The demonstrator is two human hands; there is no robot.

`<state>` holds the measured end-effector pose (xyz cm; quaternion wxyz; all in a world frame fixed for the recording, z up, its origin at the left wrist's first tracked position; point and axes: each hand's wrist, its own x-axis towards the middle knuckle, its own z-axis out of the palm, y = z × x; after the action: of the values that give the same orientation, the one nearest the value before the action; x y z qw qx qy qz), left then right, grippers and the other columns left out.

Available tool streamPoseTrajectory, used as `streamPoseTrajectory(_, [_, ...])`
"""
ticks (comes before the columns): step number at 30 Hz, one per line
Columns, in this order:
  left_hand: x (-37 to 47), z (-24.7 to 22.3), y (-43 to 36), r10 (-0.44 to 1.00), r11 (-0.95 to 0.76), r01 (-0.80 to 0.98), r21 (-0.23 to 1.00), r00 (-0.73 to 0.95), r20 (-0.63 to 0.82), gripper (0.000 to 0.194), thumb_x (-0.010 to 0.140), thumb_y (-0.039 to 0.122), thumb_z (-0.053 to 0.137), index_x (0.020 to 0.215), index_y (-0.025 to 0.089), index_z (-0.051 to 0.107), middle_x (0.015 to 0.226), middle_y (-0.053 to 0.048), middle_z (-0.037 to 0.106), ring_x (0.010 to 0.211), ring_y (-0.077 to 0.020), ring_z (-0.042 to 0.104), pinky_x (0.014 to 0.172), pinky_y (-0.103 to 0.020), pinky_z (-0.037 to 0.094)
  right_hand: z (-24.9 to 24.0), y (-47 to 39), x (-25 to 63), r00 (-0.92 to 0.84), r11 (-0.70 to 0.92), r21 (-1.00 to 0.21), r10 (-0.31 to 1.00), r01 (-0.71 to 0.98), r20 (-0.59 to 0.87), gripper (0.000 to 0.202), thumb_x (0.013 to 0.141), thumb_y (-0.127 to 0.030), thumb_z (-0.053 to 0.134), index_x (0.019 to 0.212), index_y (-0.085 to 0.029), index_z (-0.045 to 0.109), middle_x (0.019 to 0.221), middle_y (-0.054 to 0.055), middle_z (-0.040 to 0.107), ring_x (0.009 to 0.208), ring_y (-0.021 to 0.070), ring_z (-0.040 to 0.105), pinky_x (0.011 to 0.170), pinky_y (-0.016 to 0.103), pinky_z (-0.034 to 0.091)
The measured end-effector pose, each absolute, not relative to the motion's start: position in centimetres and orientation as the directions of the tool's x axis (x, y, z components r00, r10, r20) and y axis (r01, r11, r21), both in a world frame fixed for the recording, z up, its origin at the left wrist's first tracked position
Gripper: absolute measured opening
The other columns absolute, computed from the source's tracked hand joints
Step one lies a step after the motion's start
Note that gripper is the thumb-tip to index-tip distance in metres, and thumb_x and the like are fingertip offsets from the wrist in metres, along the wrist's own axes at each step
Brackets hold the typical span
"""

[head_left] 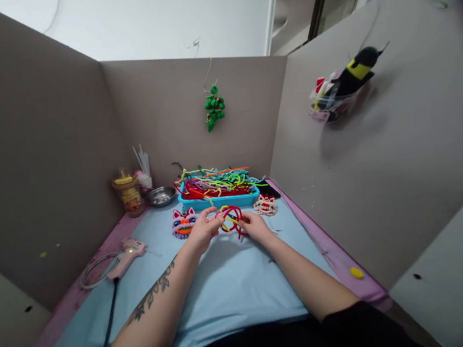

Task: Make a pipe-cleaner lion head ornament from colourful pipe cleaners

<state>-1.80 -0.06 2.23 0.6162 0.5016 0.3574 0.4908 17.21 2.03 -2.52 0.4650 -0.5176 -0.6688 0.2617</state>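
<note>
Between my two hands is a loose loop of red and yellow pipe cleaners (234, 211), held up over the blue cloth (245, 284). My left hand (206, 227) pinches its left side, thumb and fingers closed on it. On the right, the fingers of my right hand (255, 228) are closed on the red strands. A purple and orange animal-face craft (184, 224) lies just left of my left hand. Beyond my right hand rests a cream and red animal-face craft (265, 205).
A blue tray (222, 201) heaped with colourful pipe cleaners stands behind my hands. Left of it are a metal bowl (161, 197) and a lidded cup (128, 194). A pink glue gun (127, 258) with its cord lies at left. Grey partitions (157, 115) surround the table.
</note>
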Motion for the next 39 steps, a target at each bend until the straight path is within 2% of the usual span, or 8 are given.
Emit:
streamPoseTrajectory(4, [-2.1,2.3,0.3,0.987,-0.054,-0.136,0.989,0.142,0.073,0.065,0.058,0.041,0.075,0.110,0.017,0.044,0.060,0.007,0.053,0.043,-0.0042,0.040,0.043,-0.018,0.027,-1.7,1.7,17.8,0.027,0.339,-0.847,0.924,0.410,0.382,0.022,0.069,-0.037,0.060,0.062,-0.017,0.059,0.053,-0.003,0.054,0.051,0.0117,0.045,0.051,0.023,0.035])
streamPoseTrajectory(7, [-2.2,1.9,0.6,0.993,-0.086,-0.021,0.996,0.082,0.088,0.064,0.058,0.041,0.075,0.108,0.017,0.044,0.063,0.004,0.057,0.045,-0.0058,0.044,0.043,-0.018,0.027,-0.7,1.2,18.2,0.150,0.374,-0.880,0.891,0.294,0.429,0.029,0.075,-0.045,0.055,0.065,-0.018,0.058,0.054,-0.002,0.051,0.051,0.0121,0.046,0.050,0.024,0.037])
streamPoseTrajectory(12, [-2.2,1.4,0.6,0.990,-0.069,-0.017,0.997,0.122,0.070,0.062,0.058,0.041,0.076,0.106,0.018,0.045,0.064,0.003,0.060,0.045,-0.0061,0.046,0.043,-0.018,0.028,0.4,0.2,17.5,0.133,0.404,-0.909,0.900,0.099,0.415,0.035,0.074,-0.052,0.055,0.078,-0.018,0.061,0.061,0.000,0.054,0.055,0.0139,0.051,0.053,0.026,0.044])
streamPoseTrajectory(18, [-2.0,1.3,0.4,0.977,-0.059,-0.020,0.998,0.206,0.062,0.063,0.058,0.040,0.076,0.107,0.019,0.043,0.065,0.004,0.060,0.045,-0.0058,0.046,0.042,-0.017,0.029,0.4,-0.1,16.9,0.077,0.413,-0.895,0.900,0.168,0.430,0.031,0.074,-0.049,0.056,0.077,-0.018,0.063,0.064,0.000,0.055,0.056,0.0131,0.049,0.052,0.024,0.042])
streamPoseTrajectory(22, [-1.8,1.3,0.2,0.967,-0.063,-0.013,0.998,0.245,0.064,0.060,0.060,0.038,0.075,0.107,0.019,0.042,0.062,0.005,0.058,0.046,-0.0059,0.046,0.042,-0.017,0.029,0.2,0.3,17.4,0.134,0.436,-0.883,0.878,0.177,0.460,0.031,0.076,-0.048,0.055,0.077,-0.017,0.063,0.061,0.000,0.054,0.056,0.0134,0.048,0.053,0.025,0.040])
streamPoseTrajectory(29, [-1.6,1.5,-0.1,0.951,-0.069,-0.018,0.997,0.302,0.071,0.058,0.062,0.036,0.072,0.106,0.019,0.040,0.060,0.006,0.058,0.043,-0.0057,0.046,0.044,-0.017,0.031,0.4,-0.5,16.8,0.050,0.503,-0.831,0.848,0.238,0.528,0.021,0.076,-0.038,0.057,0.080,-0.019,0.065,0.072,0.001,0.062,0.067,0.0161,0.054,0.063,0.027,0.043])
streamPoseTrajectory(35, [-1.5,1.6,-0.4,0.945,-0.074,-0.024,0.997,0.319,0.077,0.057,0.063,0.036,0.072,0.105,0.018,0.040,0.057,0.007,0.055,0.043,-0.0055,0.046,0.044,-0.017,0.030,0.2,-0.6,17.0,0.206,0.561,-0.757,0.741,0.334,0.639,0.019,0.079,-0.035,0.054,0.084,-0.020,0.063,0.082,0.005,0.063,0.078,0.0190,0.057,0.074,0.032,0.044])
streamPoseTrajectory(39, [-1.4,1.5,-0.3,0.938,-0.054,-0.071,0.996,0.338,0.075,0.057,0.063,0.036,0.072,0.106,0.018,0.039,0.059,0.006,0.057,0.046,-0.0074,0.051,0.047,-0.019,0.036,0.2,-0.4,17.3,0.008,0.570,-0.735,0.788,0.368,0.615,0.017,0.078,-0.035,0.057,0.076,-0.020,0.065,0.073,0.003,0.061,0.071,0.0181,0.055,0.069,0.031,0.043])
